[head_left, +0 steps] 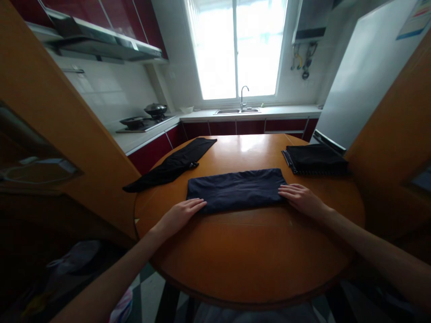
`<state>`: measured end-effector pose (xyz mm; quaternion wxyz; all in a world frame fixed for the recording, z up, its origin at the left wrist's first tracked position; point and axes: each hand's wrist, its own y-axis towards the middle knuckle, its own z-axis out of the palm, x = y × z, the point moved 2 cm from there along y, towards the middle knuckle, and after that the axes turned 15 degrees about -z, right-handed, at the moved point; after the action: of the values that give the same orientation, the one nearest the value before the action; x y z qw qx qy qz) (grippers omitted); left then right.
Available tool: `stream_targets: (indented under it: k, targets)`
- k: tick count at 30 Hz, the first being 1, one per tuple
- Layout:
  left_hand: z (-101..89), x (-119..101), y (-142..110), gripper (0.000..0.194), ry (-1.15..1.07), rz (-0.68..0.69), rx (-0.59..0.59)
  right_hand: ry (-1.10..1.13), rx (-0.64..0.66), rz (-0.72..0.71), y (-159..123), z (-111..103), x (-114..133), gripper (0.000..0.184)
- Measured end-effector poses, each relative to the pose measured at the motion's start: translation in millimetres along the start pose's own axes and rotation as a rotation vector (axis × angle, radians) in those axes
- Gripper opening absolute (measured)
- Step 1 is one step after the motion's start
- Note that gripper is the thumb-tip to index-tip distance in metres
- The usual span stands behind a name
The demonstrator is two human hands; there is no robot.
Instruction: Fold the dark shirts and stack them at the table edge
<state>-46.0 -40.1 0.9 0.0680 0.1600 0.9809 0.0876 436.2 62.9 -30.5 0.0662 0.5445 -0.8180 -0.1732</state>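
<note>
A navy piece of clothing, folded into a long flat rectangle, lies across the middle of the round wooden table. My left hand rests at its near left corner, the stretched fingers on top of the fabric. At the right end, my right hand lies with its fingers extended over the edge of the cloth. Both thumbs are hidden, and neither hand visibly grips the fabric. What kind of garment it is, the folds do not show.
A loose black garment spreads along the table's left side, one end past the edge. On the right sits a stack of folded dark clothes. Behind are a counter with a sink, a stove with pans and a refrigerator.
</note>
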Motion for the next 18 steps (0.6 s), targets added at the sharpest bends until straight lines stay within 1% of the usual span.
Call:
stream_targets:
  k: [5,7,9,12,14,16,17,18]
  targets:
    - [7.5,17,4,0.043,-0.076,-0.068,-0.09,0.016,-0.064,0.123,1,4,-5,0.032]
    - [4.1,20,5,0.04,-0.12,-0.091,-0.101,0.061,-0.128,0.171,1,0,-7,0.031]
    - [-5.4,21,7,0.039,-0.188,-0.126,-0.112,0.146,-0.214,0.222,2,-9,-8,0.029]
    - [-33.6,20,12,0.035,-0.344,-0.216,-0.149,0.3,-0.326,0.307,8,-35,-11,0.026]
    - [-60.6,18,17,0.035,-0.443,-0.281,-0.15,0.359,-0.387,0.351,13,-59,-13,0.029]
    - [-90.8,17,24,0.039,-0.502,-0.353,-0.137,0.383,-0.451,0.36,18,-87,-17,0.03]
    - [-105.9,17,29,0.04,-0.53,-0.389,-0.167,0.388,-0.486,0.363,21,-100,-20,0.03]
    - [-118.6,18,35,0.04,-0.577,-0.43,-0.173,0.394,-0.523,0.383,23,-111,-24,0.03]
